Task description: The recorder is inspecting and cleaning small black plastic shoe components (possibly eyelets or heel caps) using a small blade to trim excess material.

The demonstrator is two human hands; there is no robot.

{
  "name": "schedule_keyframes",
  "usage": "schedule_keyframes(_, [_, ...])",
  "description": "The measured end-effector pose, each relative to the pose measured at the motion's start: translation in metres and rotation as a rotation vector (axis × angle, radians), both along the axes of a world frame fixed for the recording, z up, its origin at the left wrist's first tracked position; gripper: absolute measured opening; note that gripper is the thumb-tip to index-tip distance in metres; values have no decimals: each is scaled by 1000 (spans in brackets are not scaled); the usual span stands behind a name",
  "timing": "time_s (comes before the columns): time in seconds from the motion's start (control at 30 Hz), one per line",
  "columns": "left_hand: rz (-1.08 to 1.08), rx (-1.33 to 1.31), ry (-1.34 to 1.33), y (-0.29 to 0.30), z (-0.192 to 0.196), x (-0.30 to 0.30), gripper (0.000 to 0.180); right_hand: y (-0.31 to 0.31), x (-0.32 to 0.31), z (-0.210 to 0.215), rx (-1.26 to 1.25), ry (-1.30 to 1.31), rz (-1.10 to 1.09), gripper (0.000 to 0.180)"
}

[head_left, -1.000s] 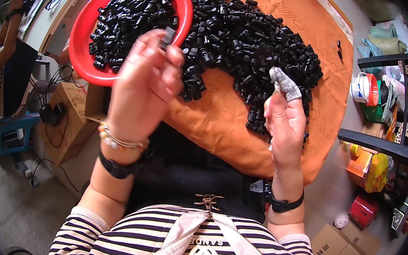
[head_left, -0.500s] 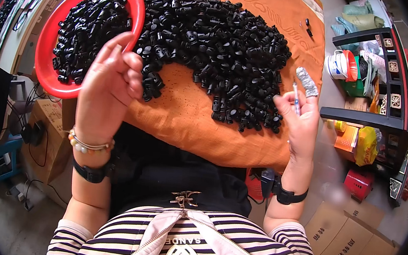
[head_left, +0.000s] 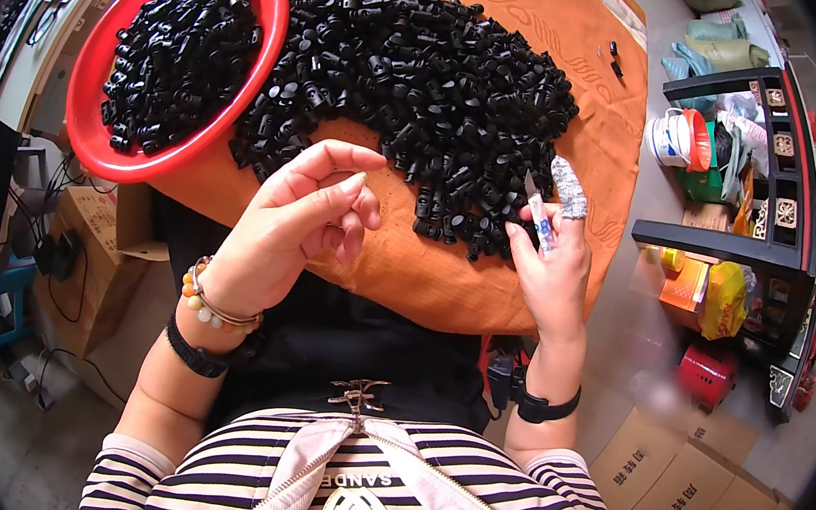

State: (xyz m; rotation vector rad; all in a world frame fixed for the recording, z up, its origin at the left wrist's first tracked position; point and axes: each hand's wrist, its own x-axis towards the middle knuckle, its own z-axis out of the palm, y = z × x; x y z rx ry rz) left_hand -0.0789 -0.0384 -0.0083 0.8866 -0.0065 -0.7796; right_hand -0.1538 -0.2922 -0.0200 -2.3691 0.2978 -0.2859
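Note:
My right hand (head_left: 555,272) grips a slim craft knife (head_left: 541,226) between thumb and fingers, its blade pointing up and away. A grey wrapping (head_left: 569,188) covers the index finger of that hand. My left hand (head_left: 308,205) is raised above the near edge of the table, fingers loosely bent, thumb and index finger apart, with nothing visible between them. Beyond both hands spreads a big heap of small black plastic cord locks (head_left: 418,75). More of the same black pieces (head_left: 184,53) fill a red round basin (head_left: 88,108) at the far left.
An orange cloth (head_left: 378,252) covers the table, with dark specks on it. Two loose black pieces (head_left: 616,62) lie at its far right. A black shelf frame (head_left: 732,242) with bags and tubs stands right. Cardboard (head_left: 673,487) lies on the floor; a carton (head_left: 92,249) stands left.
My left hand has moved right and nearer to me, away from the basin's rim. My right hand has shifted left and slightly nearer, still holding the craft knife.

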Motion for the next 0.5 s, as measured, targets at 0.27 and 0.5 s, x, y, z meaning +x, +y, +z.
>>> schedule_keyframes(0.27, [-42,27,5,-4,0,-7,22,19,9,24,459,-54,-4,34])
schedule_keyframes(0.5, [-121,3,-19,-13,0,-13,29,66,23,38,637,13,225,67])
